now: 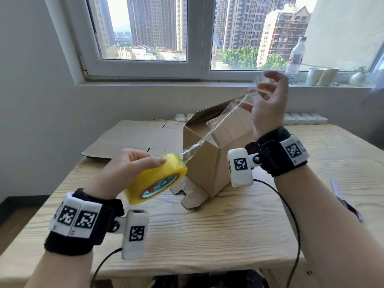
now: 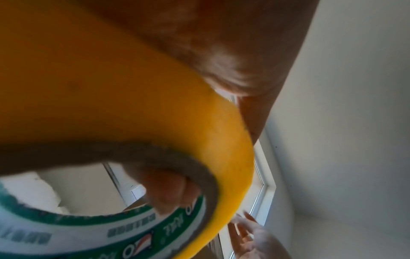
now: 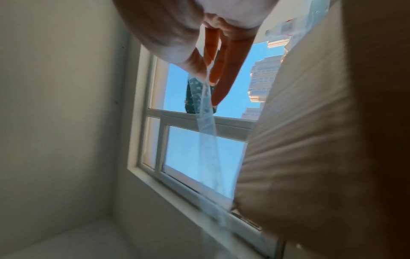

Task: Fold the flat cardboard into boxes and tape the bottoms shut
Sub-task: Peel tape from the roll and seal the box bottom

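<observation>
A folded brown cardboard box (image 1: 207,163) lies tilted on its side in the middle of the wooden table (image 1: 228,225), its flaps loose. My left hand (image 1: 124,171) grips a yellow tape roll (image 1: 155,179) in front of the box; in the left wrist view the roll (image 2: 133,105) fills the frame with a finger through its core. A clear tape strip (image 1: 220,121) stretches from the roll up to my right hand (image 1: 268,96), which pinches its end high above the box. The right wrist view shows the strip (image 3: 206,119) hanging from the fingers (image 3: 224,70).
Flat cardboard sheets (image 1: 133,138) lie on the table behind the box. Scissors (image 1: 345,200) rest near the right edge. On the windowsill stand a water bottle (image 1: 295,57), paper cups (image 1: 320,76) and a small vase (image 1: 357,77). Cables trail from both wrist cameras.
</observation>
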### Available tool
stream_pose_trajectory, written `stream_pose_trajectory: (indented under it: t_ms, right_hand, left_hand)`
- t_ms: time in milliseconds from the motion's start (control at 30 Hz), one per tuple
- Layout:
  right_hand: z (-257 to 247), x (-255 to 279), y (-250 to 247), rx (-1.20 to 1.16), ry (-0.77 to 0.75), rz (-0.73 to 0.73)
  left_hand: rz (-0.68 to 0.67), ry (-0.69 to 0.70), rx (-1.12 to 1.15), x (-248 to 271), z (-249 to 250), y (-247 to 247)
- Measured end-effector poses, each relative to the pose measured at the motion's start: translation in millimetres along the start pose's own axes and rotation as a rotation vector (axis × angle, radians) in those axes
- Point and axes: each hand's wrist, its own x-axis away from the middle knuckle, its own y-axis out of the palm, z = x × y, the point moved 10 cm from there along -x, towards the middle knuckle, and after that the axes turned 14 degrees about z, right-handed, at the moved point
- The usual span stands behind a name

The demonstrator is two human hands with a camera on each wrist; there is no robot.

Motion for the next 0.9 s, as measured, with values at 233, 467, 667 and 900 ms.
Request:
stream_pose_trajectory:
  t_ms: [233, 467, 667, 900]
  right_hand:
    - [-68.4, 40.7, 28.2, -0.131, -0.118, -0.199]
    - [-105.0, 89.1, 75.1, -0.141, -0.392, -0.359]
    - [-118.1, 105.1, 95.5, -0.153, -0.438, -0.390]
    - [-128.6, 104.4, 92.7, -0.100, -0.583, -0.348]
  left_hand:
    - [0.022, -0.063, -0.054, 2.8, -38.9, -8.7]
    - [0.035, -0.099, -0.149, -2.0, -54.5, -3.7]
    - [0.163, 0.270, -0.043, -10.0, 22.1, -4.2]
    - [0.225, 0.336, 0.109, -12.0, 42.9, -4.6]
